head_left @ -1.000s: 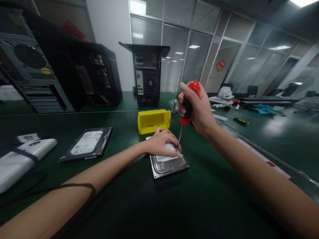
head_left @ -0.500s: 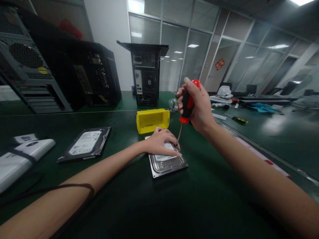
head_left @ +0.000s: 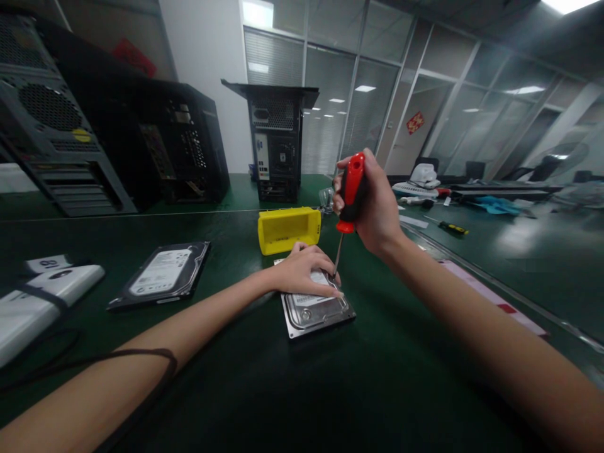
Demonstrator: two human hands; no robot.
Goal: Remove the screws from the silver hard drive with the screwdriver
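A silver hard drive [head_left: 316, 313] lies on the green table in front of me, its label partly covered. My left hand [head_left: 306, 272] rests across its top and holds it down, thumb and fingers reaching toward its right edge. My right hand [head_left: 372, 201] is closed round the red and black handle of a screwdriver [head_left: 348, 201]. The screwdriver's shaft slants down, and its tip meets the drive's right side, close to my left fingertips. Exactly what the tip touches is too small to make out.
Behind the drive stands a yellow plastic box [head_left: 289, 230]. Another hard drive [head_left: 163, 272] lies to the left, near a white device [head_left: 51, 296] with a dark cable. Computer cases [head_left: 278, 145] stand at the back. Further right are a pink strip [head_left: 491, 297] and a yellow-black screwdriver [head_left: 450, 228].
My right hand has turned its grip, with the thumb off the handle's top and the handle's red end now facing me. My left hand and the hard drive have stayed in place.
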